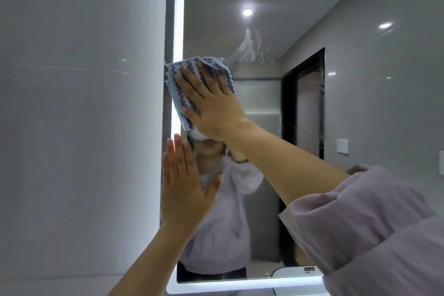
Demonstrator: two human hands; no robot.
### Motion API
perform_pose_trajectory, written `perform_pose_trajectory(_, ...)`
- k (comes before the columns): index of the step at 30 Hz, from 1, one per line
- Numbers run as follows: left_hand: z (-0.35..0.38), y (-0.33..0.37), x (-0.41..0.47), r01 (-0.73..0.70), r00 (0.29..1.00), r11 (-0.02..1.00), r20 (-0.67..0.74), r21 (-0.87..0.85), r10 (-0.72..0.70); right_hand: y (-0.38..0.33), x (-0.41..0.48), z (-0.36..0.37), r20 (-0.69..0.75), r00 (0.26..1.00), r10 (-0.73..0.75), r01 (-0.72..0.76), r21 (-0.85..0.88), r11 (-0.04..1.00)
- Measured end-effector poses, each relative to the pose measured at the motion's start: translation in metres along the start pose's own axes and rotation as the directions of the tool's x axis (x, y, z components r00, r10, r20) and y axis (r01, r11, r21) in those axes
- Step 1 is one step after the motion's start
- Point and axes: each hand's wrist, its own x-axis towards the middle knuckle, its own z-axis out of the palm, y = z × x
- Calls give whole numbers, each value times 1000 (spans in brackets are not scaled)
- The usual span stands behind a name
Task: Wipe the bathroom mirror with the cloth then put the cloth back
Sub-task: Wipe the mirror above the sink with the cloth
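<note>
A large wall mirror (pixel 360 94) with a lit white border fills the middle and right of the view. A blue cloth (pixel 178 100) with wavy blue and white stripes lies flat on the glass near the mirror's left edge. My right hand (pixel 211 101) presses the cloth against the glass with straight, spread fingers. Below it, my left hand (pixel 185 187) rests flat on the mirror's left edge, fingers straight and pointing up. A streaky smear (pixel 249 45) shows on the glass above the cloth.
A pale tiled wall (pixel 79 115) stands left of the mirror. The lit lower border (pixel 240 285) runs along the bottom. The glass reflects a person in a light top, a dark doorway (pixel 305 113) and ceiling lights.
</note>
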Motion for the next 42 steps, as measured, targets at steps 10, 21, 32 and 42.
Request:
perform_pose_trajectory(10,-1,-1,-1,-15,999,1000,38,-26,16,32,-12,-11,18,996,85,-86,69,994)
perform_pose_trajectory(21,3,-4,-3,-33,999,997,16,-76,34,164,-108,4,-33,902,429,-427,62,902)
perform_pose_trajectory(32,1,-2,-3,-23,999,997,27,-70,25,176,-187,10,-56,585,809,-787,203,583)
perform_pose_trajectory(42,-4,-1,-3,-12,999,993,47,-120,18,159,-157,6,-40,493,869,-860,126,494)
